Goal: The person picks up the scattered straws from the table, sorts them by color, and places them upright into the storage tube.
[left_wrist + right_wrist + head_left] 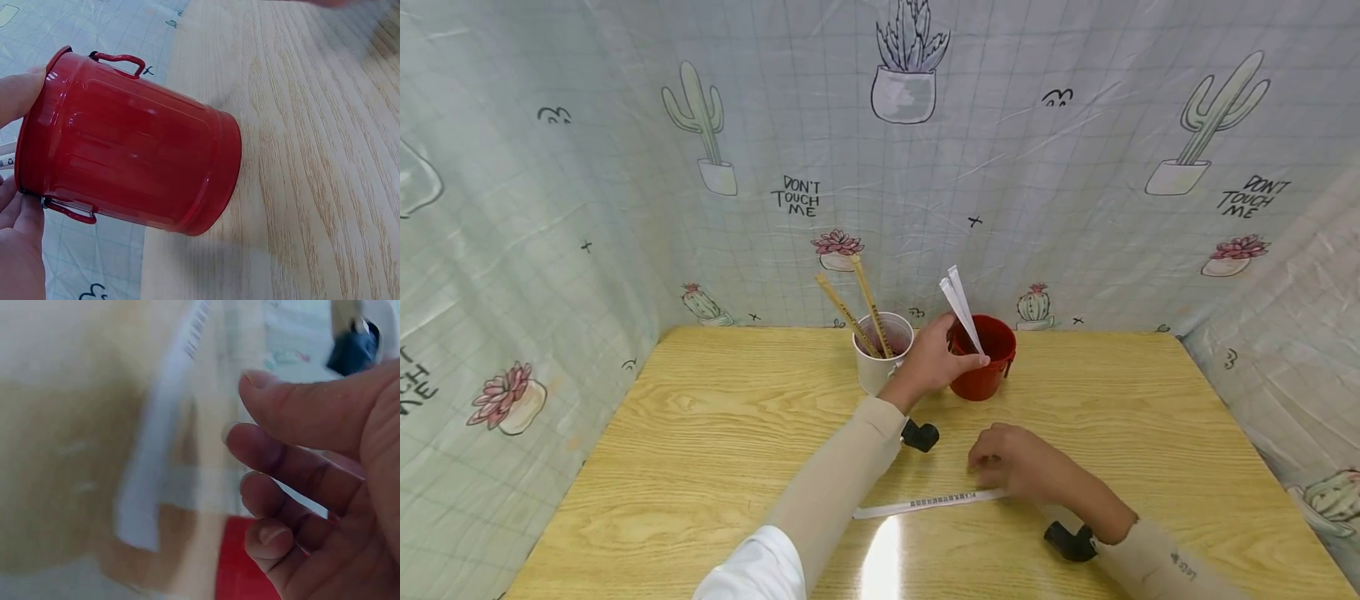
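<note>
My left hand (934, 360) grips the rim of a small red metal bucket (976, 383), thumb on the near side. In the left wrist view the bucket (137, 140) shows its two side handles, and fingers hold its rim. Two white paper-wrapped straws (961, 302) lean out of it. On the table lies another white-wrapped straw (925, 503) with printing along it. My right hand (1033, 468) hovers at its right end; in the right wrist view this hand (319, 469) has thumb and loosely bent fingers apart, with nothing between them, beside the blurred straw (149, 487).
A white bucket (872, 377) stands just left of the red one, holding two brown-wrapped straws (844, 308). Both buckets are near the back edge of the wooden table (722, 433). A cactus-print curtain (880, 183) hangs behind and at both sides.
</note>
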The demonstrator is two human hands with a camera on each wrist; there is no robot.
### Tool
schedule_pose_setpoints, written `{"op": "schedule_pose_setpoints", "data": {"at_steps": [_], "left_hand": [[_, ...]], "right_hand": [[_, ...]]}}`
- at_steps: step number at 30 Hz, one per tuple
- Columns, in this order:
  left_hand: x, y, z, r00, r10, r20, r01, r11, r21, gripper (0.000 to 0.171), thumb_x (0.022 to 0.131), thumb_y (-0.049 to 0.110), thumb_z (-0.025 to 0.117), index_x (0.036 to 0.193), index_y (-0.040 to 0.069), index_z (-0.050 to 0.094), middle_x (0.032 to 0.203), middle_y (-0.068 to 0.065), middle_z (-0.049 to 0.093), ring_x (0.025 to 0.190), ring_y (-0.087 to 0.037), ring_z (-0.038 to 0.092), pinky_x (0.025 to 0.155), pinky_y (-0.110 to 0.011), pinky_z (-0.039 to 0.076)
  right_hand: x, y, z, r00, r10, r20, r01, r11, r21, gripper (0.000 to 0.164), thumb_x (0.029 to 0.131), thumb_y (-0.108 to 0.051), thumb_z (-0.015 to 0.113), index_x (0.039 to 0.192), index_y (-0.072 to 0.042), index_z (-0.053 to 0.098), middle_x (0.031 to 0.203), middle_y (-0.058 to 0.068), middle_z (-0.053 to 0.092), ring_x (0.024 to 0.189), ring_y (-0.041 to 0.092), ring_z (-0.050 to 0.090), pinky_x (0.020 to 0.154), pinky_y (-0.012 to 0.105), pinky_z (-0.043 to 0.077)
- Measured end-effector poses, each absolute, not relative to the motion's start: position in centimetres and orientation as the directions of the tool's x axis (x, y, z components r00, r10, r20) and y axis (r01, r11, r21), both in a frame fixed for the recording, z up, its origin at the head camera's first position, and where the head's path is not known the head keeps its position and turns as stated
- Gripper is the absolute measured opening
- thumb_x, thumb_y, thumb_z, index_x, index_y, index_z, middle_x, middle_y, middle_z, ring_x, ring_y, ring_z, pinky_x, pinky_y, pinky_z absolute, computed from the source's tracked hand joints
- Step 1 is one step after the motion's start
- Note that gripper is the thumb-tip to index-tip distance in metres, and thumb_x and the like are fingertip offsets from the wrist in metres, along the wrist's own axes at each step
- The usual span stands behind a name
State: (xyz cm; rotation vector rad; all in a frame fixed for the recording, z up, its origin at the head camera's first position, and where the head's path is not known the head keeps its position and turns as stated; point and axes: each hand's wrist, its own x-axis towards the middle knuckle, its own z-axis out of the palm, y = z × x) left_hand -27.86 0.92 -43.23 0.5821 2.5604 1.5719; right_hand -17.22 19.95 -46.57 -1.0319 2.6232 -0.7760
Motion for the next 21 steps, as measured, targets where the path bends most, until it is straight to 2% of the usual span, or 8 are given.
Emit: {"op": "schedule_pose_setpoints", "data": {"at_steps": [4, 12, 17, 21], "left_hand": [[-27.9, 0.9, -43.2, -0.924, 0.361, 0.128, 0.279, 0.407, 0.87, 0.064, 0.089, 0.027, 0.084, 0.145, 0.013, 0.055, 0.139, -0.005, 0.066, 0.129, -0.025, 0.064, 0.109, -0.046, 0.056], [-28.0, 0.9, -43.2, -0.922, 0.367, 0.125, 0.279, 0.402, 0.872, 0.064, 0.09, 0.027, 0.083, 0.146, 0.014, 0.054, 0.14, -0.005, 0.065, 0.13, -0.025, 0.063, 0.108, -0.046, 0.056], [-28.0, 0.9, -43.2, -0.921, 0.367, 0.127, 0.283, 0.409, 0.868, 0.064, 0.09, 0.028, 0.083, 0.146, 0.014, 0.054, 0.14, -0.005, 0.065, 0.131, -0.025, 0.063, 0.109, -0.045, 0.056], [-27.9, 0.9, -43.2, -0.922, 0.366, 0.124, 0.279, 0.409, 0.869, 0.063, 0.09, 0.027, 0.084, 0.145, 0.013, 0.055, 0.139, -0.005, 0.065, 0.13, -0.024, 0.063, 0.109, -0.045, 0.056]], "right_hand": [[-16.3, 19.4, -47.3, -0.705, -0.709, -0.038, -0.585, 0.61, -0.534, 0.014, 0.09, -0.014, 0.08, 0.101, -0.022, 0.08, 0.096, -0.017, 0.071, 0.092, 0.0, 0.057, 0.082, 0.026, 0.055], [-15.6, 18.9, -48.3, -0.669, -0.743, 0.003, -0.646, 0.58, -0.496, 0.019, 0.086, -0.005, 0.081, 0.097, -0.021, 0.08, 0.091, -0.016, 0.069, 0.085, -0.002, 0.052, 0.075, 0.02, 0.05], [-15.4, 18.6, -48.5, -0.675, -0.738, -0.019, -0.63, 0.59, -0.505, 0.021, 0.089, -0.003, 0.077, 0.095, -0.023, 0.079, 0.09, -0.017, 0.068, 0.087, -0.002, 0.054, 0.078, 0.022, 0.054], [-15.0, 18.2, -48.4, -0.679, -0.729, -0.089, -0.619, 0.633, -0.464, 0.02, 0.092, -0.003, 0.073, 0.09, -0.023, 0.072, 0.085, -0.017, 0.06, 0.083, 0.0, 0.048, 0.078, 0.023, 0.051]]}}
